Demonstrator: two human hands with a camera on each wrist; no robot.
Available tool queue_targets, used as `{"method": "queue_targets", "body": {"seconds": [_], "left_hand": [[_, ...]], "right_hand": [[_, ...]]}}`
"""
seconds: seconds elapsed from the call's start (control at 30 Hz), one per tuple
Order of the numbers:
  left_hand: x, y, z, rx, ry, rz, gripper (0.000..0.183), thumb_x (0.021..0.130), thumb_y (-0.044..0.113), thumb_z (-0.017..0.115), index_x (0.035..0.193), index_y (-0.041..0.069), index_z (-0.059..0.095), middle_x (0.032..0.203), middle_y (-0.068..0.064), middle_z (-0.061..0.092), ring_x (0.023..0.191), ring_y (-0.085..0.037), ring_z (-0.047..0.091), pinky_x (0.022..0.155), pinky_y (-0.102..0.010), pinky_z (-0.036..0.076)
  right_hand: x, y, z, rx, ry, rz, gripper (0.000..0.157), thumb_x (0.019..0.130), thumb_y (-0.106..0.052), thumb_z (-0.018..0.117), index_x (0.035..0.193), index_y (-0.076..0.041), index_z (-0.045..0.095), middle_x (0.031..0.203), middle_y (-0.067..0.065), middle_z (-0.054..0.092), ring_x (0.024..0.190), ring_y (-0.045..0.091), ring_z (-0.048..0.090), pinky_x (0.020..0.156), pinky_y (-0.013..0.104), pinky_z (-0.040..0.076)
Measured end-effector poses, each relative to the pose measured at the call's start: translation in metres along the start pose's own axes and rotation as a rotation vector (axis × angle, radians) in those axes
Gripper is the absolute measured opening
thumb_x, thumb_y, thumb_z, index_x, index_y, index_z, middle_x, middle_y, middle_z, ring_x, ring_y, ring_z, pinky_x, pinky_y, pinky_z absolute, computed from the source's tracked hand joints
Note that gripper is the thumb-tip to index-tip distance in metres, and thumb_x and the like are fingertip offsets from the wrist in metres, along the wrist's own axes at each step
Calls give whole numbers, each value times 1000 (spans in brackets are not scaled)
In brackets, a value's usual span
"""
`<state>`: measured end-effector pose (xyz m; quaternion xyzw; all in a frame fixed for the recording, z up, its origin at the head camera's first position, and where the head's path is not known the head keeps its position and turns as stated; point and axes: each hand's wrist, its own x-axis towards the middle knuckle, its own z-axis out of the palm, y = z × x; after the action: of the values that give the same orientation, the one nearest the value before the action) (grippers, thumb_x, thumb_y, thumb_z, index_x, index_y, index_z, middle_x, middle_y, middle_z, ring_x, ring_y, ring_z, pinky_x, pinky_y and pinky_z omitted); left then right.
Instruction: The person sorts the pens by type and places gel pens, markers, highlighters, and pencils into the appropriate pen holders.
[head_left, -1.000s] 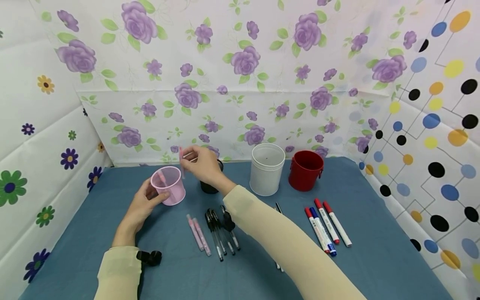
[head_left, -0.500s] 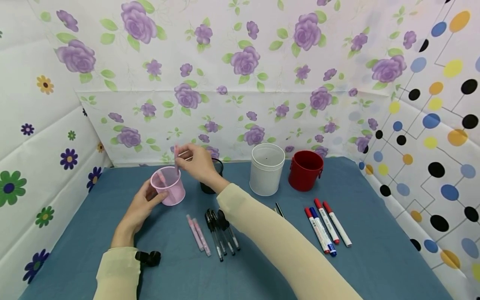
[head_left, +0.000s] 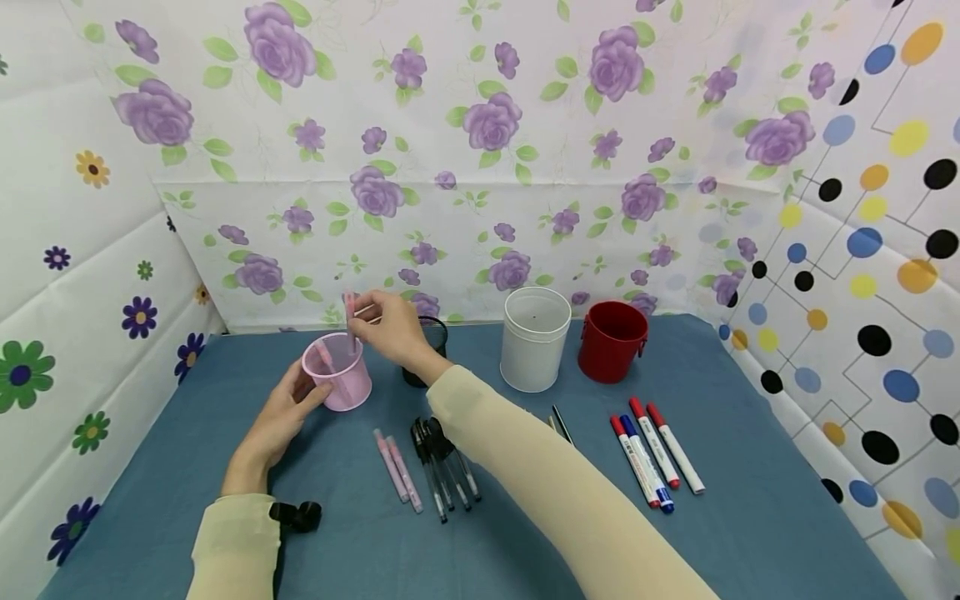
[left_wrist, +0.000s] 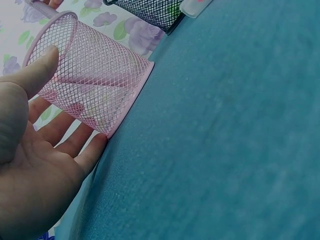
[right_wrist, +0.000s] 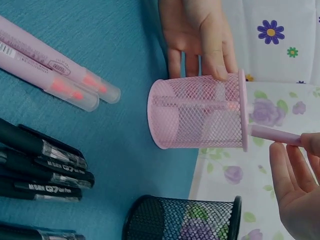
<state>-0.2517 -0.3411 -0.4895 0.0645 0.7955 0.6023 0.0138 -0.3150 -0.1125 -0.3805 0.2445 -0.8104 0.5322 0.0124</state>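
A pink mesh pen holder [head_left: 354,388] stands upright at the back left. My left hand [head_left: 273,421] grips it, thumb at the rim and fingers round the far side. Inside it leans one pink highlighter [right_wrist: 192,102], seen through the mesh. My right hand [head_left: 393,327] pinches a second pink highlighter [right_wrist: 275,135] by its upper part, with the lower end right at the holder's mouth. Two more pink highlighters [right_wrist: 55,67] lie side by side on the blue cloth, near several black pens [head_left: 442,467].
A black mesh holder [right_wrist: 185,220] stands right of the pink one, partly behind my right hand. Farther right are a white holder [head_left: 534,350] and a red bucket [head_left: 611,342]. Several markers [head_left: 652,454] lie at the right; thin sticks [head_left: 561,423] lie partly under my right sleeve.
My right hand has moved left with the pink highlighter, from beside the pink holder to over its mouth. The left hand keeps its grip in place.
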Motion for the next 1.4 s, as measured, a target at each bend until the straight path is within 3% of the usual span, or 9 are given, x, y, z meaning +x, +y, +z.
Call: {"method": "queue_targets", "body": {"seconds": [0.53, 0.8, 1.03, 1.1, 1.17, 1.27, 1.4], "left_hand": [[0, 1, 0, 21, 0, -4, 84, 109, 36, 62, 173, 19, 10, 174, -17, 24, 159, -39, 24, 124, -65, 22], [-1, 1, 0, 37, -3, -1, 84, 110, 37, 62, 173, 19, 10, 173, -16, 25, 159, -38, 26, 125, -51, 30], [-1, 0, -1, 34, -5, 0, 83, 110, 37, 62, 173, 20, 10, 174, -16, 25, 159, -38, 26, 125, -60, 26], [-1, 0, -1, 34, -7, 2, 83, 110, 37, 62, 173, 20, 11, 174, -16, 25, 159, -38, 26, 125, -53, 29], [-1, 0, -1, 34, -9, 4, 83, 110, 37, 62, 173, 20, 11, 173, -16, 26, 159, -38, 27, 123, -39, 34], [-1, 0, -1, 26, -10, 8, 82, 110, 36, 62, 173, 20, 12, 173, -16, 26, 158, -38, 27, 111, -18, 38], [0, -1, -1, 14, -5, 17, 82, 110, 35, 62, 173, 18, 12, 172, -18, 27, 158, -38, 28, 101, -8, 38]], "right_hand": [[1, 14, 8, 46, -59, 79, 14, 103, -15, 72, 117, -10, 73, 109, 8, 78, 84, 7, 72, 72, 21, 59], [3, 17, 12, 20, -58, 89, 13, 102, -16, 74, 114, -11, 74, 105, 5, 78, 82, 7, 71, 72, 21, 58], [4, 19, 16, -24, -62, 74, 16, 101, -15, 76, 116, -10, 76, 106, 6, 79, 90, 11, 73, 74, 21, 57], [4, 19, 17, -39, -67, 70, 17, 101, -15, 76, 117, -9, 76, 107, 6, 79, 93, 11, 73, 75, 20, 57], [4, 19, 17, -47, -68, 70, 17, 101, -16, 76, 117, -9, 76, 108, 6, 79, 94, 12, 73, 75, 20, 57], [4, 20, 17, -50, -65, 68, 18, 101, -16, 76, 118, -10, 76, 109, 5, 79, 96, 12, 74, 77, 20, 57], [2, 20, 15, -44, -72, 74, 21, 102, -17, 74, 121, -8, 76, 111, 6, 78, 98, 12, 73, 78, 21, 57]]}}
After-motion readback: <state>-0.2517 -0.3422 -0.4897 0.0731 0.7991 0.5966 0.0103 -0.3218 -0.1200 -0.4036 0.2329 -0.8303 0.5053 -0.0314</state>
